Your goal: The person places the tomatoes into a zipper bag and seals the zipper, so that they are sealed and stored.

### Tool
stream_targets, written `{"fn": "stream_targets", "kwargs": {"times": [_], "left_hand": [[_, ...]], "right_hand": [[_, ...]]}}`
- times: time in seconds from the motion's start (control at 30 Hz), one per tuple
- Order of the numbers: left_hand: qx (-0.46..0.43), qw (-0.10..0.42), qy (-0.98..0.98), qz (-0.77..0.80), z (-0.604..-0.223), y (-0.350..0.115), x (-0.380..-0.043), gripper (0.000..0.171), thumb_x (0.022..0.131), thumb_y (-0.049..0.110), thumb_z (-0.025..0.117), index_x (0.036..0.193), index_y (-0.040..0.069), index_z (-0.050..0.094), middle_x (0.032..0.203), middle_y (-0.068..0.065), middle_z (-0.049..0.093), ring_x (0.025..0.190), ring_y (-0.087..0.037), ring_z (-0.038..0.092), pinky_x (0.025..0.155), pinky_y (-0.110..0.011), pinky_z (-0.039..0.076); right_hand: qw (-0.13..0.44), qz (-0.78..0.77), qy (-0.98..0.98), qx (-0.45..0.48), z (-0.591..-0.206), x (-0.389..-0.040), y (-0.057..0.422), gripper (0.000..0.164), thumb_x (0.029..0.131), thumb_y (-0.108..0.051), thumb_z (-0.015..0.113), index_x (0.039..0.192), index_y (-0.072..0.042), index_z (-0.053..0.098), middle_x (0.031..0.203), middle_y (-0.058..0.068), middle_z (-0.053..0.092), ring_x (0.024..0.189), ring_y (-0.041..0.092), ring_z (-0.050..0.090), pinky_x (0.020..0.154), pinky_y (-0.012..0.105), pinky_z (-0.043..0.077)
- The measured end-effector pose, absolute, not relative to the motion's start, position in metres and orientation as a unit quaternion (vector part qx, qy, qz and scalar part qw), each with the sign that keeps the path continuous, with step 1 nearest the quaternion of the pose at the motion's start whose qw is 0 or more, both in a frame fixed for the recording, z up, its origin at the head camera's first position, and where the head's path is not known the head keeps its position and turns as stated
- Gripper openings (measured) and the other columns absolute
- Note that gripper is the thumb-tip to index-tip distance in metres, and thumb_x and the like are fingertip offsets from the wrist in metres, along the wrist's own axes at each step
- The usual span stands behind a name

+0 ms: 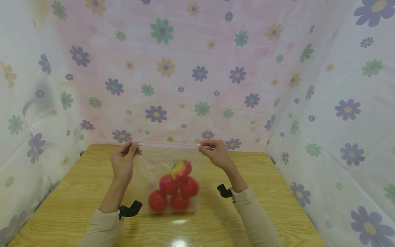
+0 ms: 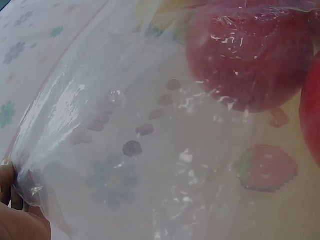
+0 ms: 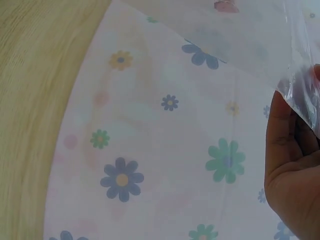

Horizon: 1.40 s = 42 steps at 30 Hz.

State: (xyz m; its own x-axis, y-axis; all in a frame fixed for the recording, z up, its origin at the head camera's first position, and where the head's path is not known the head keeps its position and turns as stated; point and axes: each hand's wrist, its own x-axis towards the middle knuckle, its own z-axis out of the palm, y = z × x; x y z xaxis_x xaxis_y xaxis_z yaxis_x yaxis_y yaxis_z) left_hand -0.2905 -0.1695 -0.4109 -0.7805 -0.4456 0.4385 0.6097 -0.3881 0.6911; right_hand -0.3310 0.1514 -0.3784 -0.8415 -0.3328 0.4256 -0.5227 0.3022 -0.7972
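A clear zip bag [image 1: 145,171] with a pink zip strip along its top is held up by both hands. My left hand [image 1: 123,161] pinches the bag's top left corner between thumb and fingers. At the other top corner, my right hand [image 1: 217,154] pinches the strip's end. Several round red fruits [image 1: 158,200], apple- or tomato-like, lie in the lower part of the bag, with a red-and-yellow fruit [image 1: 182,169] on top of them. In the left wrist view a strawberry print [image 2: 267,167] shows on the film. Whether the zip is sealed cannot be told.
The wooden table [image 1: 247,212] lies beneath the bag. A flower-patterned cloth [image 1: 185,55] hangs at the back and on both sides. Black wrist mounts [image 1: 131,208] sit at the sleeve cuffs.
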Motion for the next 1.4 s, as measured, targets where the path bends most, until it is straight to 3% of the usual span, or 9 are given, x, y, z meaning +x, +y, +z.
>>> {"fn": "stream_targets", "kwargs": {"times": [0.17, 0.27, 0.5, 0.73, 1.0, 1.4], "left_hand": [[-0.093, 0.326, -0.456, -0.823, -0.409, -0.17, -0.291, 0.011, 0.096, -0.007, 0.064, 0.091, -0.007, 0.074, 0.076, -0.004, 0.073, 0.064, -0.011, 0.069, 0.064, -0.02, 0.058], [-0.089, 0.334, -0.455, -0.821, -0.408, -0.172, -0.29, 0.011, 0.095, -0.007, 0.064, 0.09, -0.006, 0.074, 0.076, -0.004, 0.073, 0.064, -0.011, 0.069, 0.064, -0.02, 0.058], [-0.091, 0.333, -0.451, -0.823, -0.408, -0.172, -0.289, 0.012, 0.094, -0.009, 0.064, 0.091, -0.005, 0.075, 0.076, -0.004, 0.073, 0.064, -0.011, 0.07, 0.064, -0.021, 0.059], [-0.089, 0.346, -0.465, -0.81, -0.407, -0.168, -0.286, 0.007, 0.094, -0.006, 0.067, 0.095, -0.011, 0.072, 0.079, -0.004, 0.074, 0.067, -0.01, 0.071, 0.066, -0.021, 0.059], [-0.087, 0.349, -0.474, -0.803, -0.407, -0.166, -0.284, 0.019, 0.094, -0.003, 0.068, 0.102, -0.02, 0.066, 0.081, -0.004, 0.075, 0.069, -0.011, 0.073, 0.066, -0.022, 0.06], [-0.1, 0.344, -0.534, -0.766, -0.405, -0.168, -0.276, 0.025, 0.095, -0.001, 0.068, 0.107, -0.022, 0.063, 0.084, -0.001, 0.075, 0.07, -0.009, 0.072, 0.063, -0.023, 0.06]], "right_hand": [[0.104, 0.536, -0.798, 0.258, -0.379, -0.329, 0.154, 0.017, 0.097, 0.0, 0.067, 0.109, 0.009, 0.073, 0.097, 0.025, 0.071, 0.076, 0.025, 0.069, 0.065, 0.031, 0.057], [0.116, 0.544, -0.794, 0.245, -0.38, -0.328, 0.158, 0.016, 0.097, 0.0, 0.067, 0.107, 0.011, 0.073, 0.094, 0.024, 0.069, 0.076, 0.026, 0.067, 0.07, 0.036, 0.061], [0.14, 0.575, -0.774, 0.225, -0.39, -0.329, 0.164, 0.016, 0.097, -0.006, 0.069, 0.103, 0.008, 0.074, 0.082, 0.014, 0.071, 0.072, 0.012, 0.068, 0.072, 0.026, 0.06], [0.12, 0.657, -0.717, 0.199, -0.406, -0.331, 0.157, 0.022, 0.101, -0.012, 0.065, 0.109, 0.009, 0.068, 0.086, 0.0, 0.068, 0.074, 0.01, 0.069, 0.075, 0.029, 0.062], [0.149, 0.694, -0.676, 0.198, -0.419, -0.325, 0.142, 0.021, 0.105, -0.013, 0.058, 0.111, 0.007, 0.059, 0.086, 0.005, 0.064, 0.071, 0.012, 0.067, 0.068, 0.03, 0.062], [0.172, 0.666, -0.694, 0.213, -0.407, -0.312, 0.152, 0.022, 0.105, -0.014, 0.059, 0.116, 0.006, 0.058, 0.092, 0.01, 0.059, 0.069, 0.012, 0.067, 0.065, 0.034, 0.063]]}}
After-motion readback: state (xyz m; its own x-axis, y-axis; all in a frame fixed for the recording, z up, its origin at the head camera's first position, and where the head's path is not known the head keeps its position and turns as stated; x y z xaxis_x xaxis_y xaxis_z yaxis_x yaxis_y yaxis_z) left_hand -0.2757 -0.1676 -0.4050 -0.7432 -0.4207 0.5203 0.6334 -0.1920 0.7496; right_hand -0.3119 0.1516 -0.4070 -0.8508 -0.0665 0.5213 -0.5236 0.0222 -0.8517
